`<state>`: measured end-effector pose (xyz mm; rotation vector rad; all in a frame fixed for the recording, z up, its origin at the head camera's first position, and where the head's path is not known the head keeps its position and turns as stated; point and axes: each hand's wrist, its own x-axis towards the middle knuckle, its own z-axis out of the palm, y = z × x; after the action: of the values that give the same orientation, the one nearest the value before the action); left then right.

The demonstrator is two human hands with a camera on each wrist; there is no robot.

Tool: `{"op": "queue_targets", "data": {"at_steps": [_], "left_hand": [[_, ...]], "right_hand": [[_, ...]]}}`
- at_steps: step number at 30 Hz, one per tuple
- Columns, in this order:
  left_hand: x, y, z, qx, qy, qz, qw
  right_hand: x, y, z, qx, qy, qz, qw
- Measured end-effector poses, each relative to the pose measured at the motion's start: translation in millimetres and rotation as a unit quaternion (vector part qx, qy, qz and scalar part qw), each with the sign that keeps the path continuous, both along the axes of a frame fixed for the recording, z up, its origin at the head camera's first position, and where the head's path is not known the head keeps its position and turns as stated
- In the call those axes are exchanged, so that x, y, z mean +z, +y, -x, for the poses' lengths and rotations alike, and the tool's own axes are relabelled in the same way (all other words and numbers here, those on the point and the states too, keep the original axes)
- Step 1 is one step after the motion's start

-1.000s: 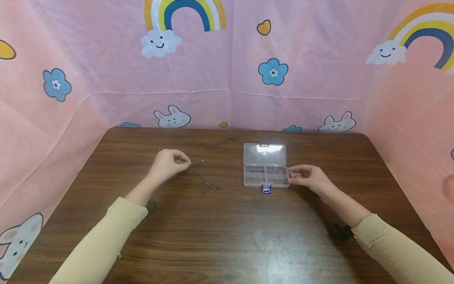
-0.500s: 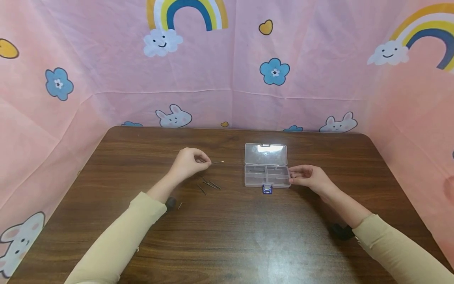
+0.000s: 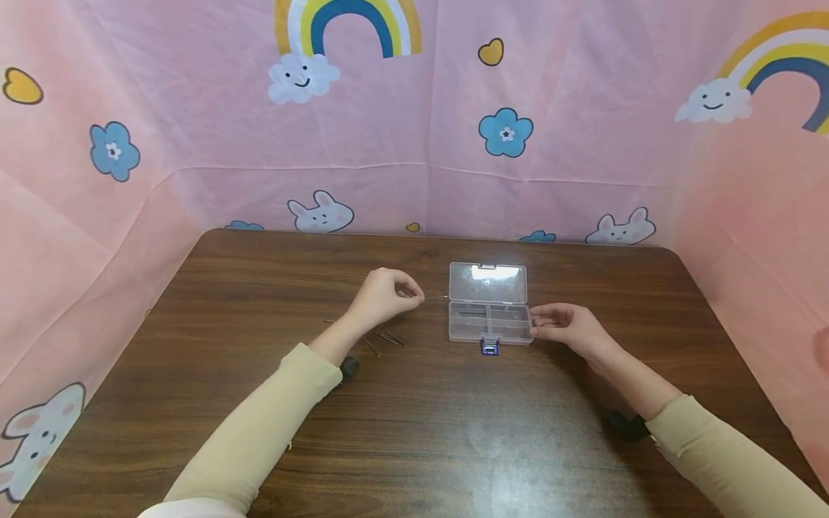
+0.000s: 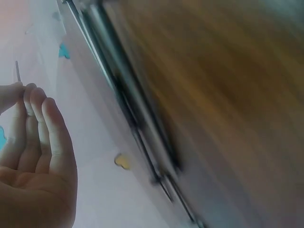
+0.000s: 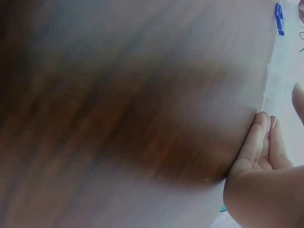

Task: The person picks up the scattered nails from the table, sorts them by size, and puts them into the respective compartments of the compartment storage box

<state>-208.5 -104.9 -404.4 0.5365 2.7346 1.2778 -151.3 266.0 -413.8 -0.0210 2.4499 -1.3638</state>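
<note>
My left hand (image 3: 388,296) pinches a thin metal rod (image 3: 436,297) between thumb and fingertips, above the table and left of the box. The rod's pale tip points right, close to the lid. A clear plastic divided box (image 3: 468,332) lies with its lid (image 3: 482,286) laid back and a blue latch (image 3: 490,347) at the front. One or more thin rods (image 3: 471,313) lie in its back left compartment. My right hand (image 3: 570,329) touches the box's right end with fairly straight fingers; its thumb stands apart in the right wrist view.
Several loose metal rods (image 3: 391,337) lie on the brown wooden table (image 3: 414,432), partly hidden under my left wrist. They appear large and blurred in the left wrist view. Pink printed cloth (image 3: 363,129) hangs behind the table and along both sides.
My left hand has moved right with the metal rod, from above the loose rods to just beside the box. The right hand and the box have stayed in place.
</note>
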Motion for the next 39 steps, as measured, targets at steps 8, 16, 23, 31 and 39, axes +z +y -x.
{"op": "queue_targets", "data": {"at_steps": [8,16,23,31,39], "left_hand": [[-0.5,26.7,3.5,-0.023,0.023,0.001,0.9995],[-1.4,46.8,6.6,-0.044,0.039,0.027,0.9979],[-0.9,59.4,6.2,-0.066,0.055,0.056,0.9947],[-0.5,68.8,5.6,-0.077,0.059,0.074,0.9925],[1.2,72.5,4.8,-0.077,0.074,0.094,0.9898]], "right_hand": [[0.1,0,-0.1,-0.003,0.0,-0.002,1.0],[0.8,0,-1.0,0.0,0.005,-0.001,1.0],[-0.6,-1,-0.1,0.002,0.006,-0.002,1.0],[-1.5,-2,1.1,0.001,0.006,-0.002,1.0],[-2.3,-2,2.7,-0.001,0.006,-0.003,1.0]]}}
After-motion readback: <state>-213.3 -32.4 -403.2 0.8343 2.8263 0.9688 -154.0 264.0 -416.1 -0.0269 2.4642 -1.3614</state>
